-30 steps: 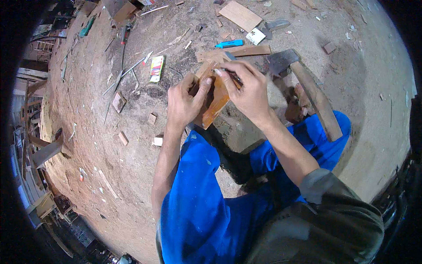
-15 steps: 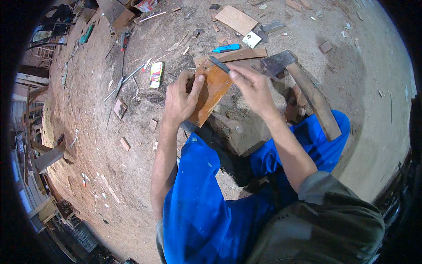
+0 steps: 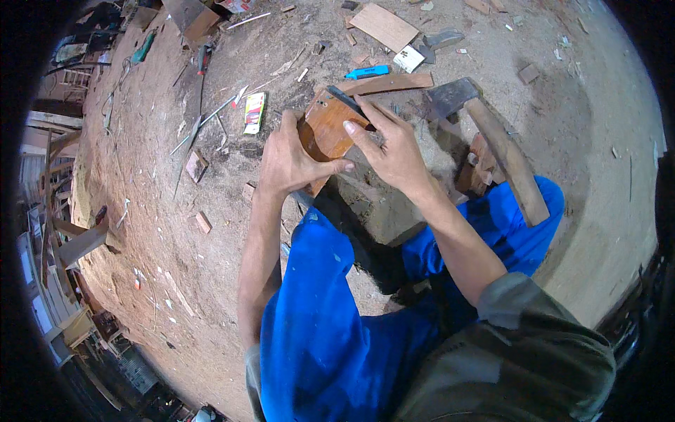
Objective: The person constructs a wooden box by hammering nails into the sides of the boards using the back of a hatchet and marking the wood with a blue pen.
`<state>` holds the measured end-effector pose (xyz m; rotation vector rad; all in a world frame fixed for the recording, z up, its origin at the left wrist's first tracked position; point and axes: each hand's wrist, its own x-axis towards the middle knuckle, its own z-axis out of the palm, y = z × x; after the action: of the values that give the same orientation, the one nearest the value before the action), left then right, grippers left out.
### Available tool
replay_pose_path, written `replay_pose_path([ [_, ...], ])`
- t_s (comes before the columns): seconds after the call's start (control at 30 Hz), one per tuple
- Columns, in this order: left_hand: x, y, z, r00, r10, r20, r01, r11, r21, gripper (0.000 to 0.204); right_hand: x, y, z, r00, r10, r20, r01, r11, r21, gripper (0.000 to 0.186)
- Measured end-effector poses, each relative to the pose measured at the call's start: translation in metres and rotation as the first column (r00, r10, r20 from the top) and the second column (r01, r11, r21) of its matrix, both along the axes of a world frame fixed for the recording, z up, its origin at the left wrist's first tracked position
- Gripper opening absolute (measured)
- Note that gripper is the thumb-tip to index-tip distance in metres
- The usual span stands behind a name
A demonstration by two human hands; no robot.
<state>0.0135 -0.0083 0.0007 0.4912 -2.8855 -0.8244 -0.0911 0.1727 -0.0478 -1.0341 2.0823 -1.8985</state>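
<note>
An orange-brown varnished wooden board (image 3: 329, 125) with a few small holes is held tilted above my knees. A dark flat strip (image 3: 346, 98) runs along its upper right edge; I cannot tell whether it is fixed there. My left hand (image 3: 287, 158) is closed on the board's left side, its thumb across the lower part. My right hand (image 3: 394, 149) grips the right edge, thumb on the face and fingers by the dark strip. An axe-like tool (image 3: 500, 155), with a dark metal head and thick wooden handle, rests against my right knee.
Beyond the board lie a blue marker (image 3: 369, 72), a curved wood strip (image 3: 401, 83) and a pale wooden panel (image 3: 384, 28). To the left are a small colourful packet (image 3: 254, 112), a long saw-like blade (image 3: 197, 98) and a green-handled tool (image 3: 143, 46). Wood scraps dot the dusty ground.
My left thumb has slid from the board's upper face to its lower part. My right thumb has moved onto the face, and the board has turned slightly in my hands.
</note>
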Motion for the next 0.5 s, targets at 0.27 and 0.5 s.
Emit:
replay_pose_path([
  [0.27,-0.0065,0.0002,0.0028,0.998,0.040,0.048,-0.040,0.999,0.008,0.093,-0.0043,-0.0017,0.0032,0.998,0.032,0.054,-0.034,0.999,0.040,0.046],
  [0.5,-0.0091,-0.0031,-0.0018,1.000,0.020,-0.019,-0.020,0.999,-0.027,0.086,-0.0047,-0.0057,0.0047,0.999,-0.007,0.033,0.003,0.995,0.100,0.043],
])
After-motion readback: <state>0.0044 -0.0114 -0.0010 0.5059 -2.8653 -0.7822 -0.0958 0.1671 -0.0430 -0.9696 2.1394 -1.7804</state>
